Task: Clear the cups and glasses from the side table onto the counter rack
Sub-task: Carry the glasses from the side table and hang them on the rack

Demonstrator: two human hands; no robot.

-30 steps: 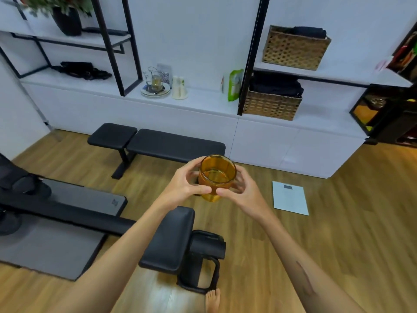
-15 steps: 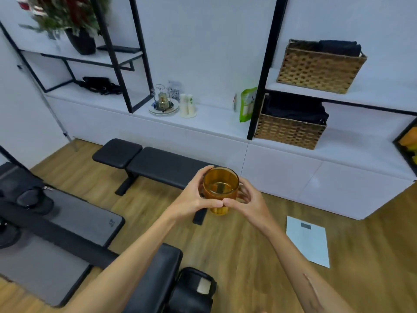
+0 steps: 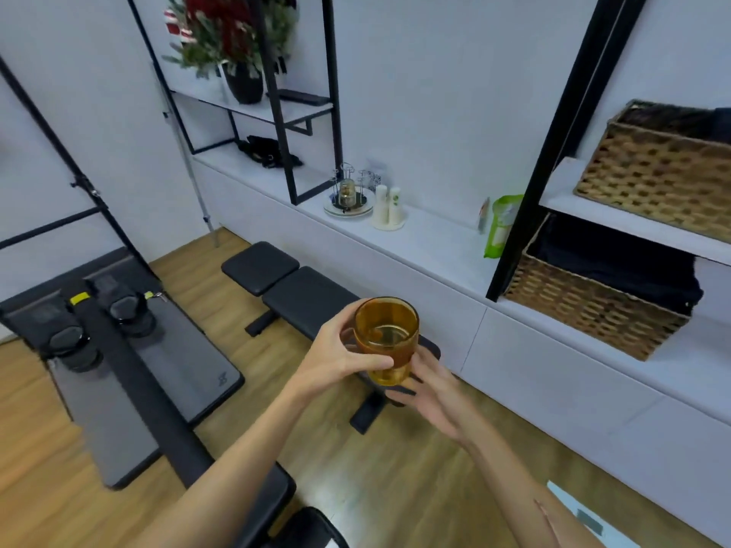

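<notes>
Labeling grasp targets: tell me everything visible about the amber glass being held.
The amber glass is a see-through, straight-walled tumbler with an open round rim and a paler, thick base. Whether it holds anything cannot be told. It is upright, held in the air, with the black bench behind it. The left hand grips its side, thumb across the front. The right hand has its fingers touching the base.

Home gym: weight bench (image 3: 312,298), exercise machine (image 3: 130,350), wicker baskets (image 3: 585,310) on shelves (image 3: 561,191).
</notes>
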